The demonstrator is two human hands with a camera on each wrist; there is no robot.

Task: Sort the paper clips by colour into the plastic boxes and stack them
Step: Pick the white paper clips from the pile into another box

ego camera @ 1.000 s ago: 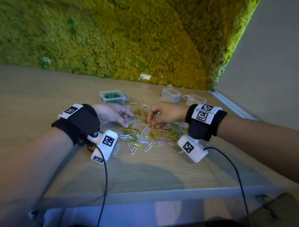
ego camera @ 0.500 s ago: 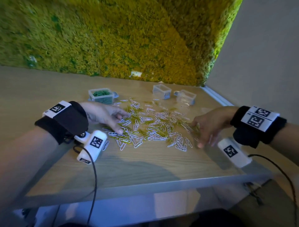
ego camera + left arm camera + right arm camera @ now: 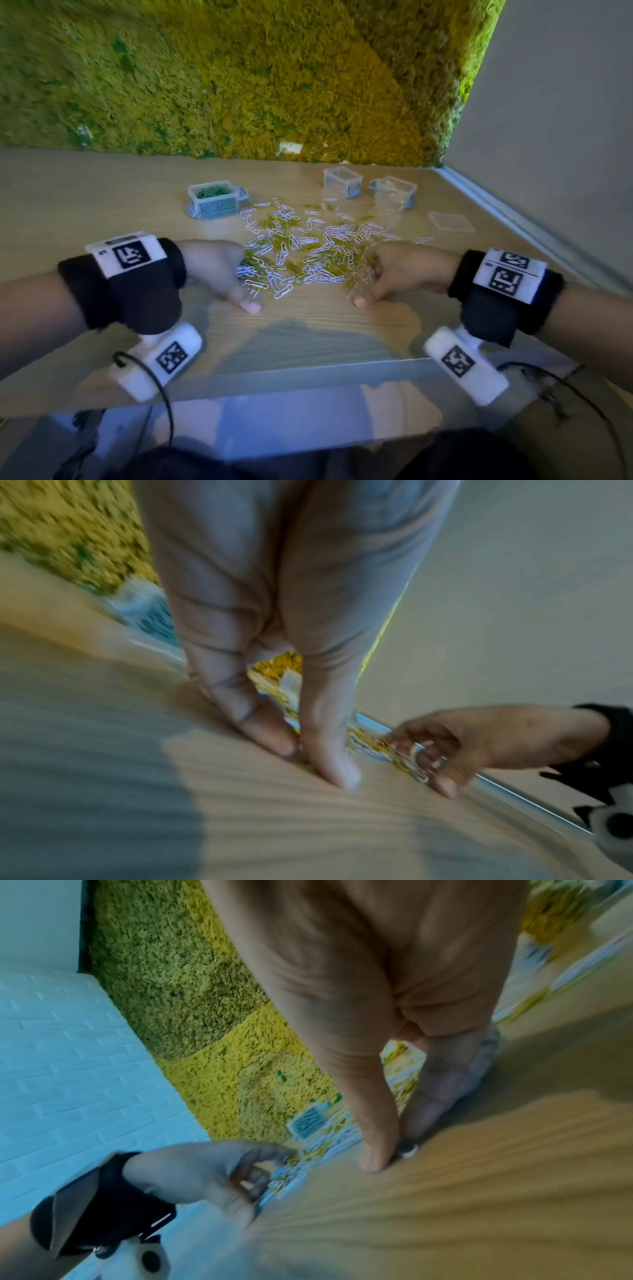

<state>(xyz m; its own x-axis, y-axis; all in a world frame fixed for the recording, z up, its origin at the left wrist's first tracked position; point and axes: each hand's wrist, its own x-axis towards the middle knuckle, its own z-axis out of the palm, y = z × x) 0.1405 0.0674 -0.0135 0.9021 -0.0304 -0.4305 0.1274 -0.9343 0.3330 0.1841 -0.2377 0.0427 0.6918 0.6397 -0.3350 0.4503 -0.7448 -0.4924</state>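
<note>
Moss in green and yellow covers the wall (image 3: 239,78) behind your pale wooden surface (image 3: 308,335). Across its middle lies a loose spread of white and yellow paper clips (image 3: 308,250). Your left hand (image 3: 219,267) sits at the near left edge of that spread, fingers bent down, thumb tip on the wood; the left wrist view shows the thumb and a finger side by side, tips pressed to the surface. Your right hand (image 3: 400,270) sits at the near right edge, fingers curled down into the clips, thumb tip on the wood. Whether either hand pinches a clip, you cannot tell: both wrist views are blurred. Farther back on the left stands a clear plastic box of green clips (image 3: 214,198). Two more clear boxes (image 3: 342,180) stand back right, close together, with a flat clear lid (image 3: 451,222) lying nearer, to their right.
</note>
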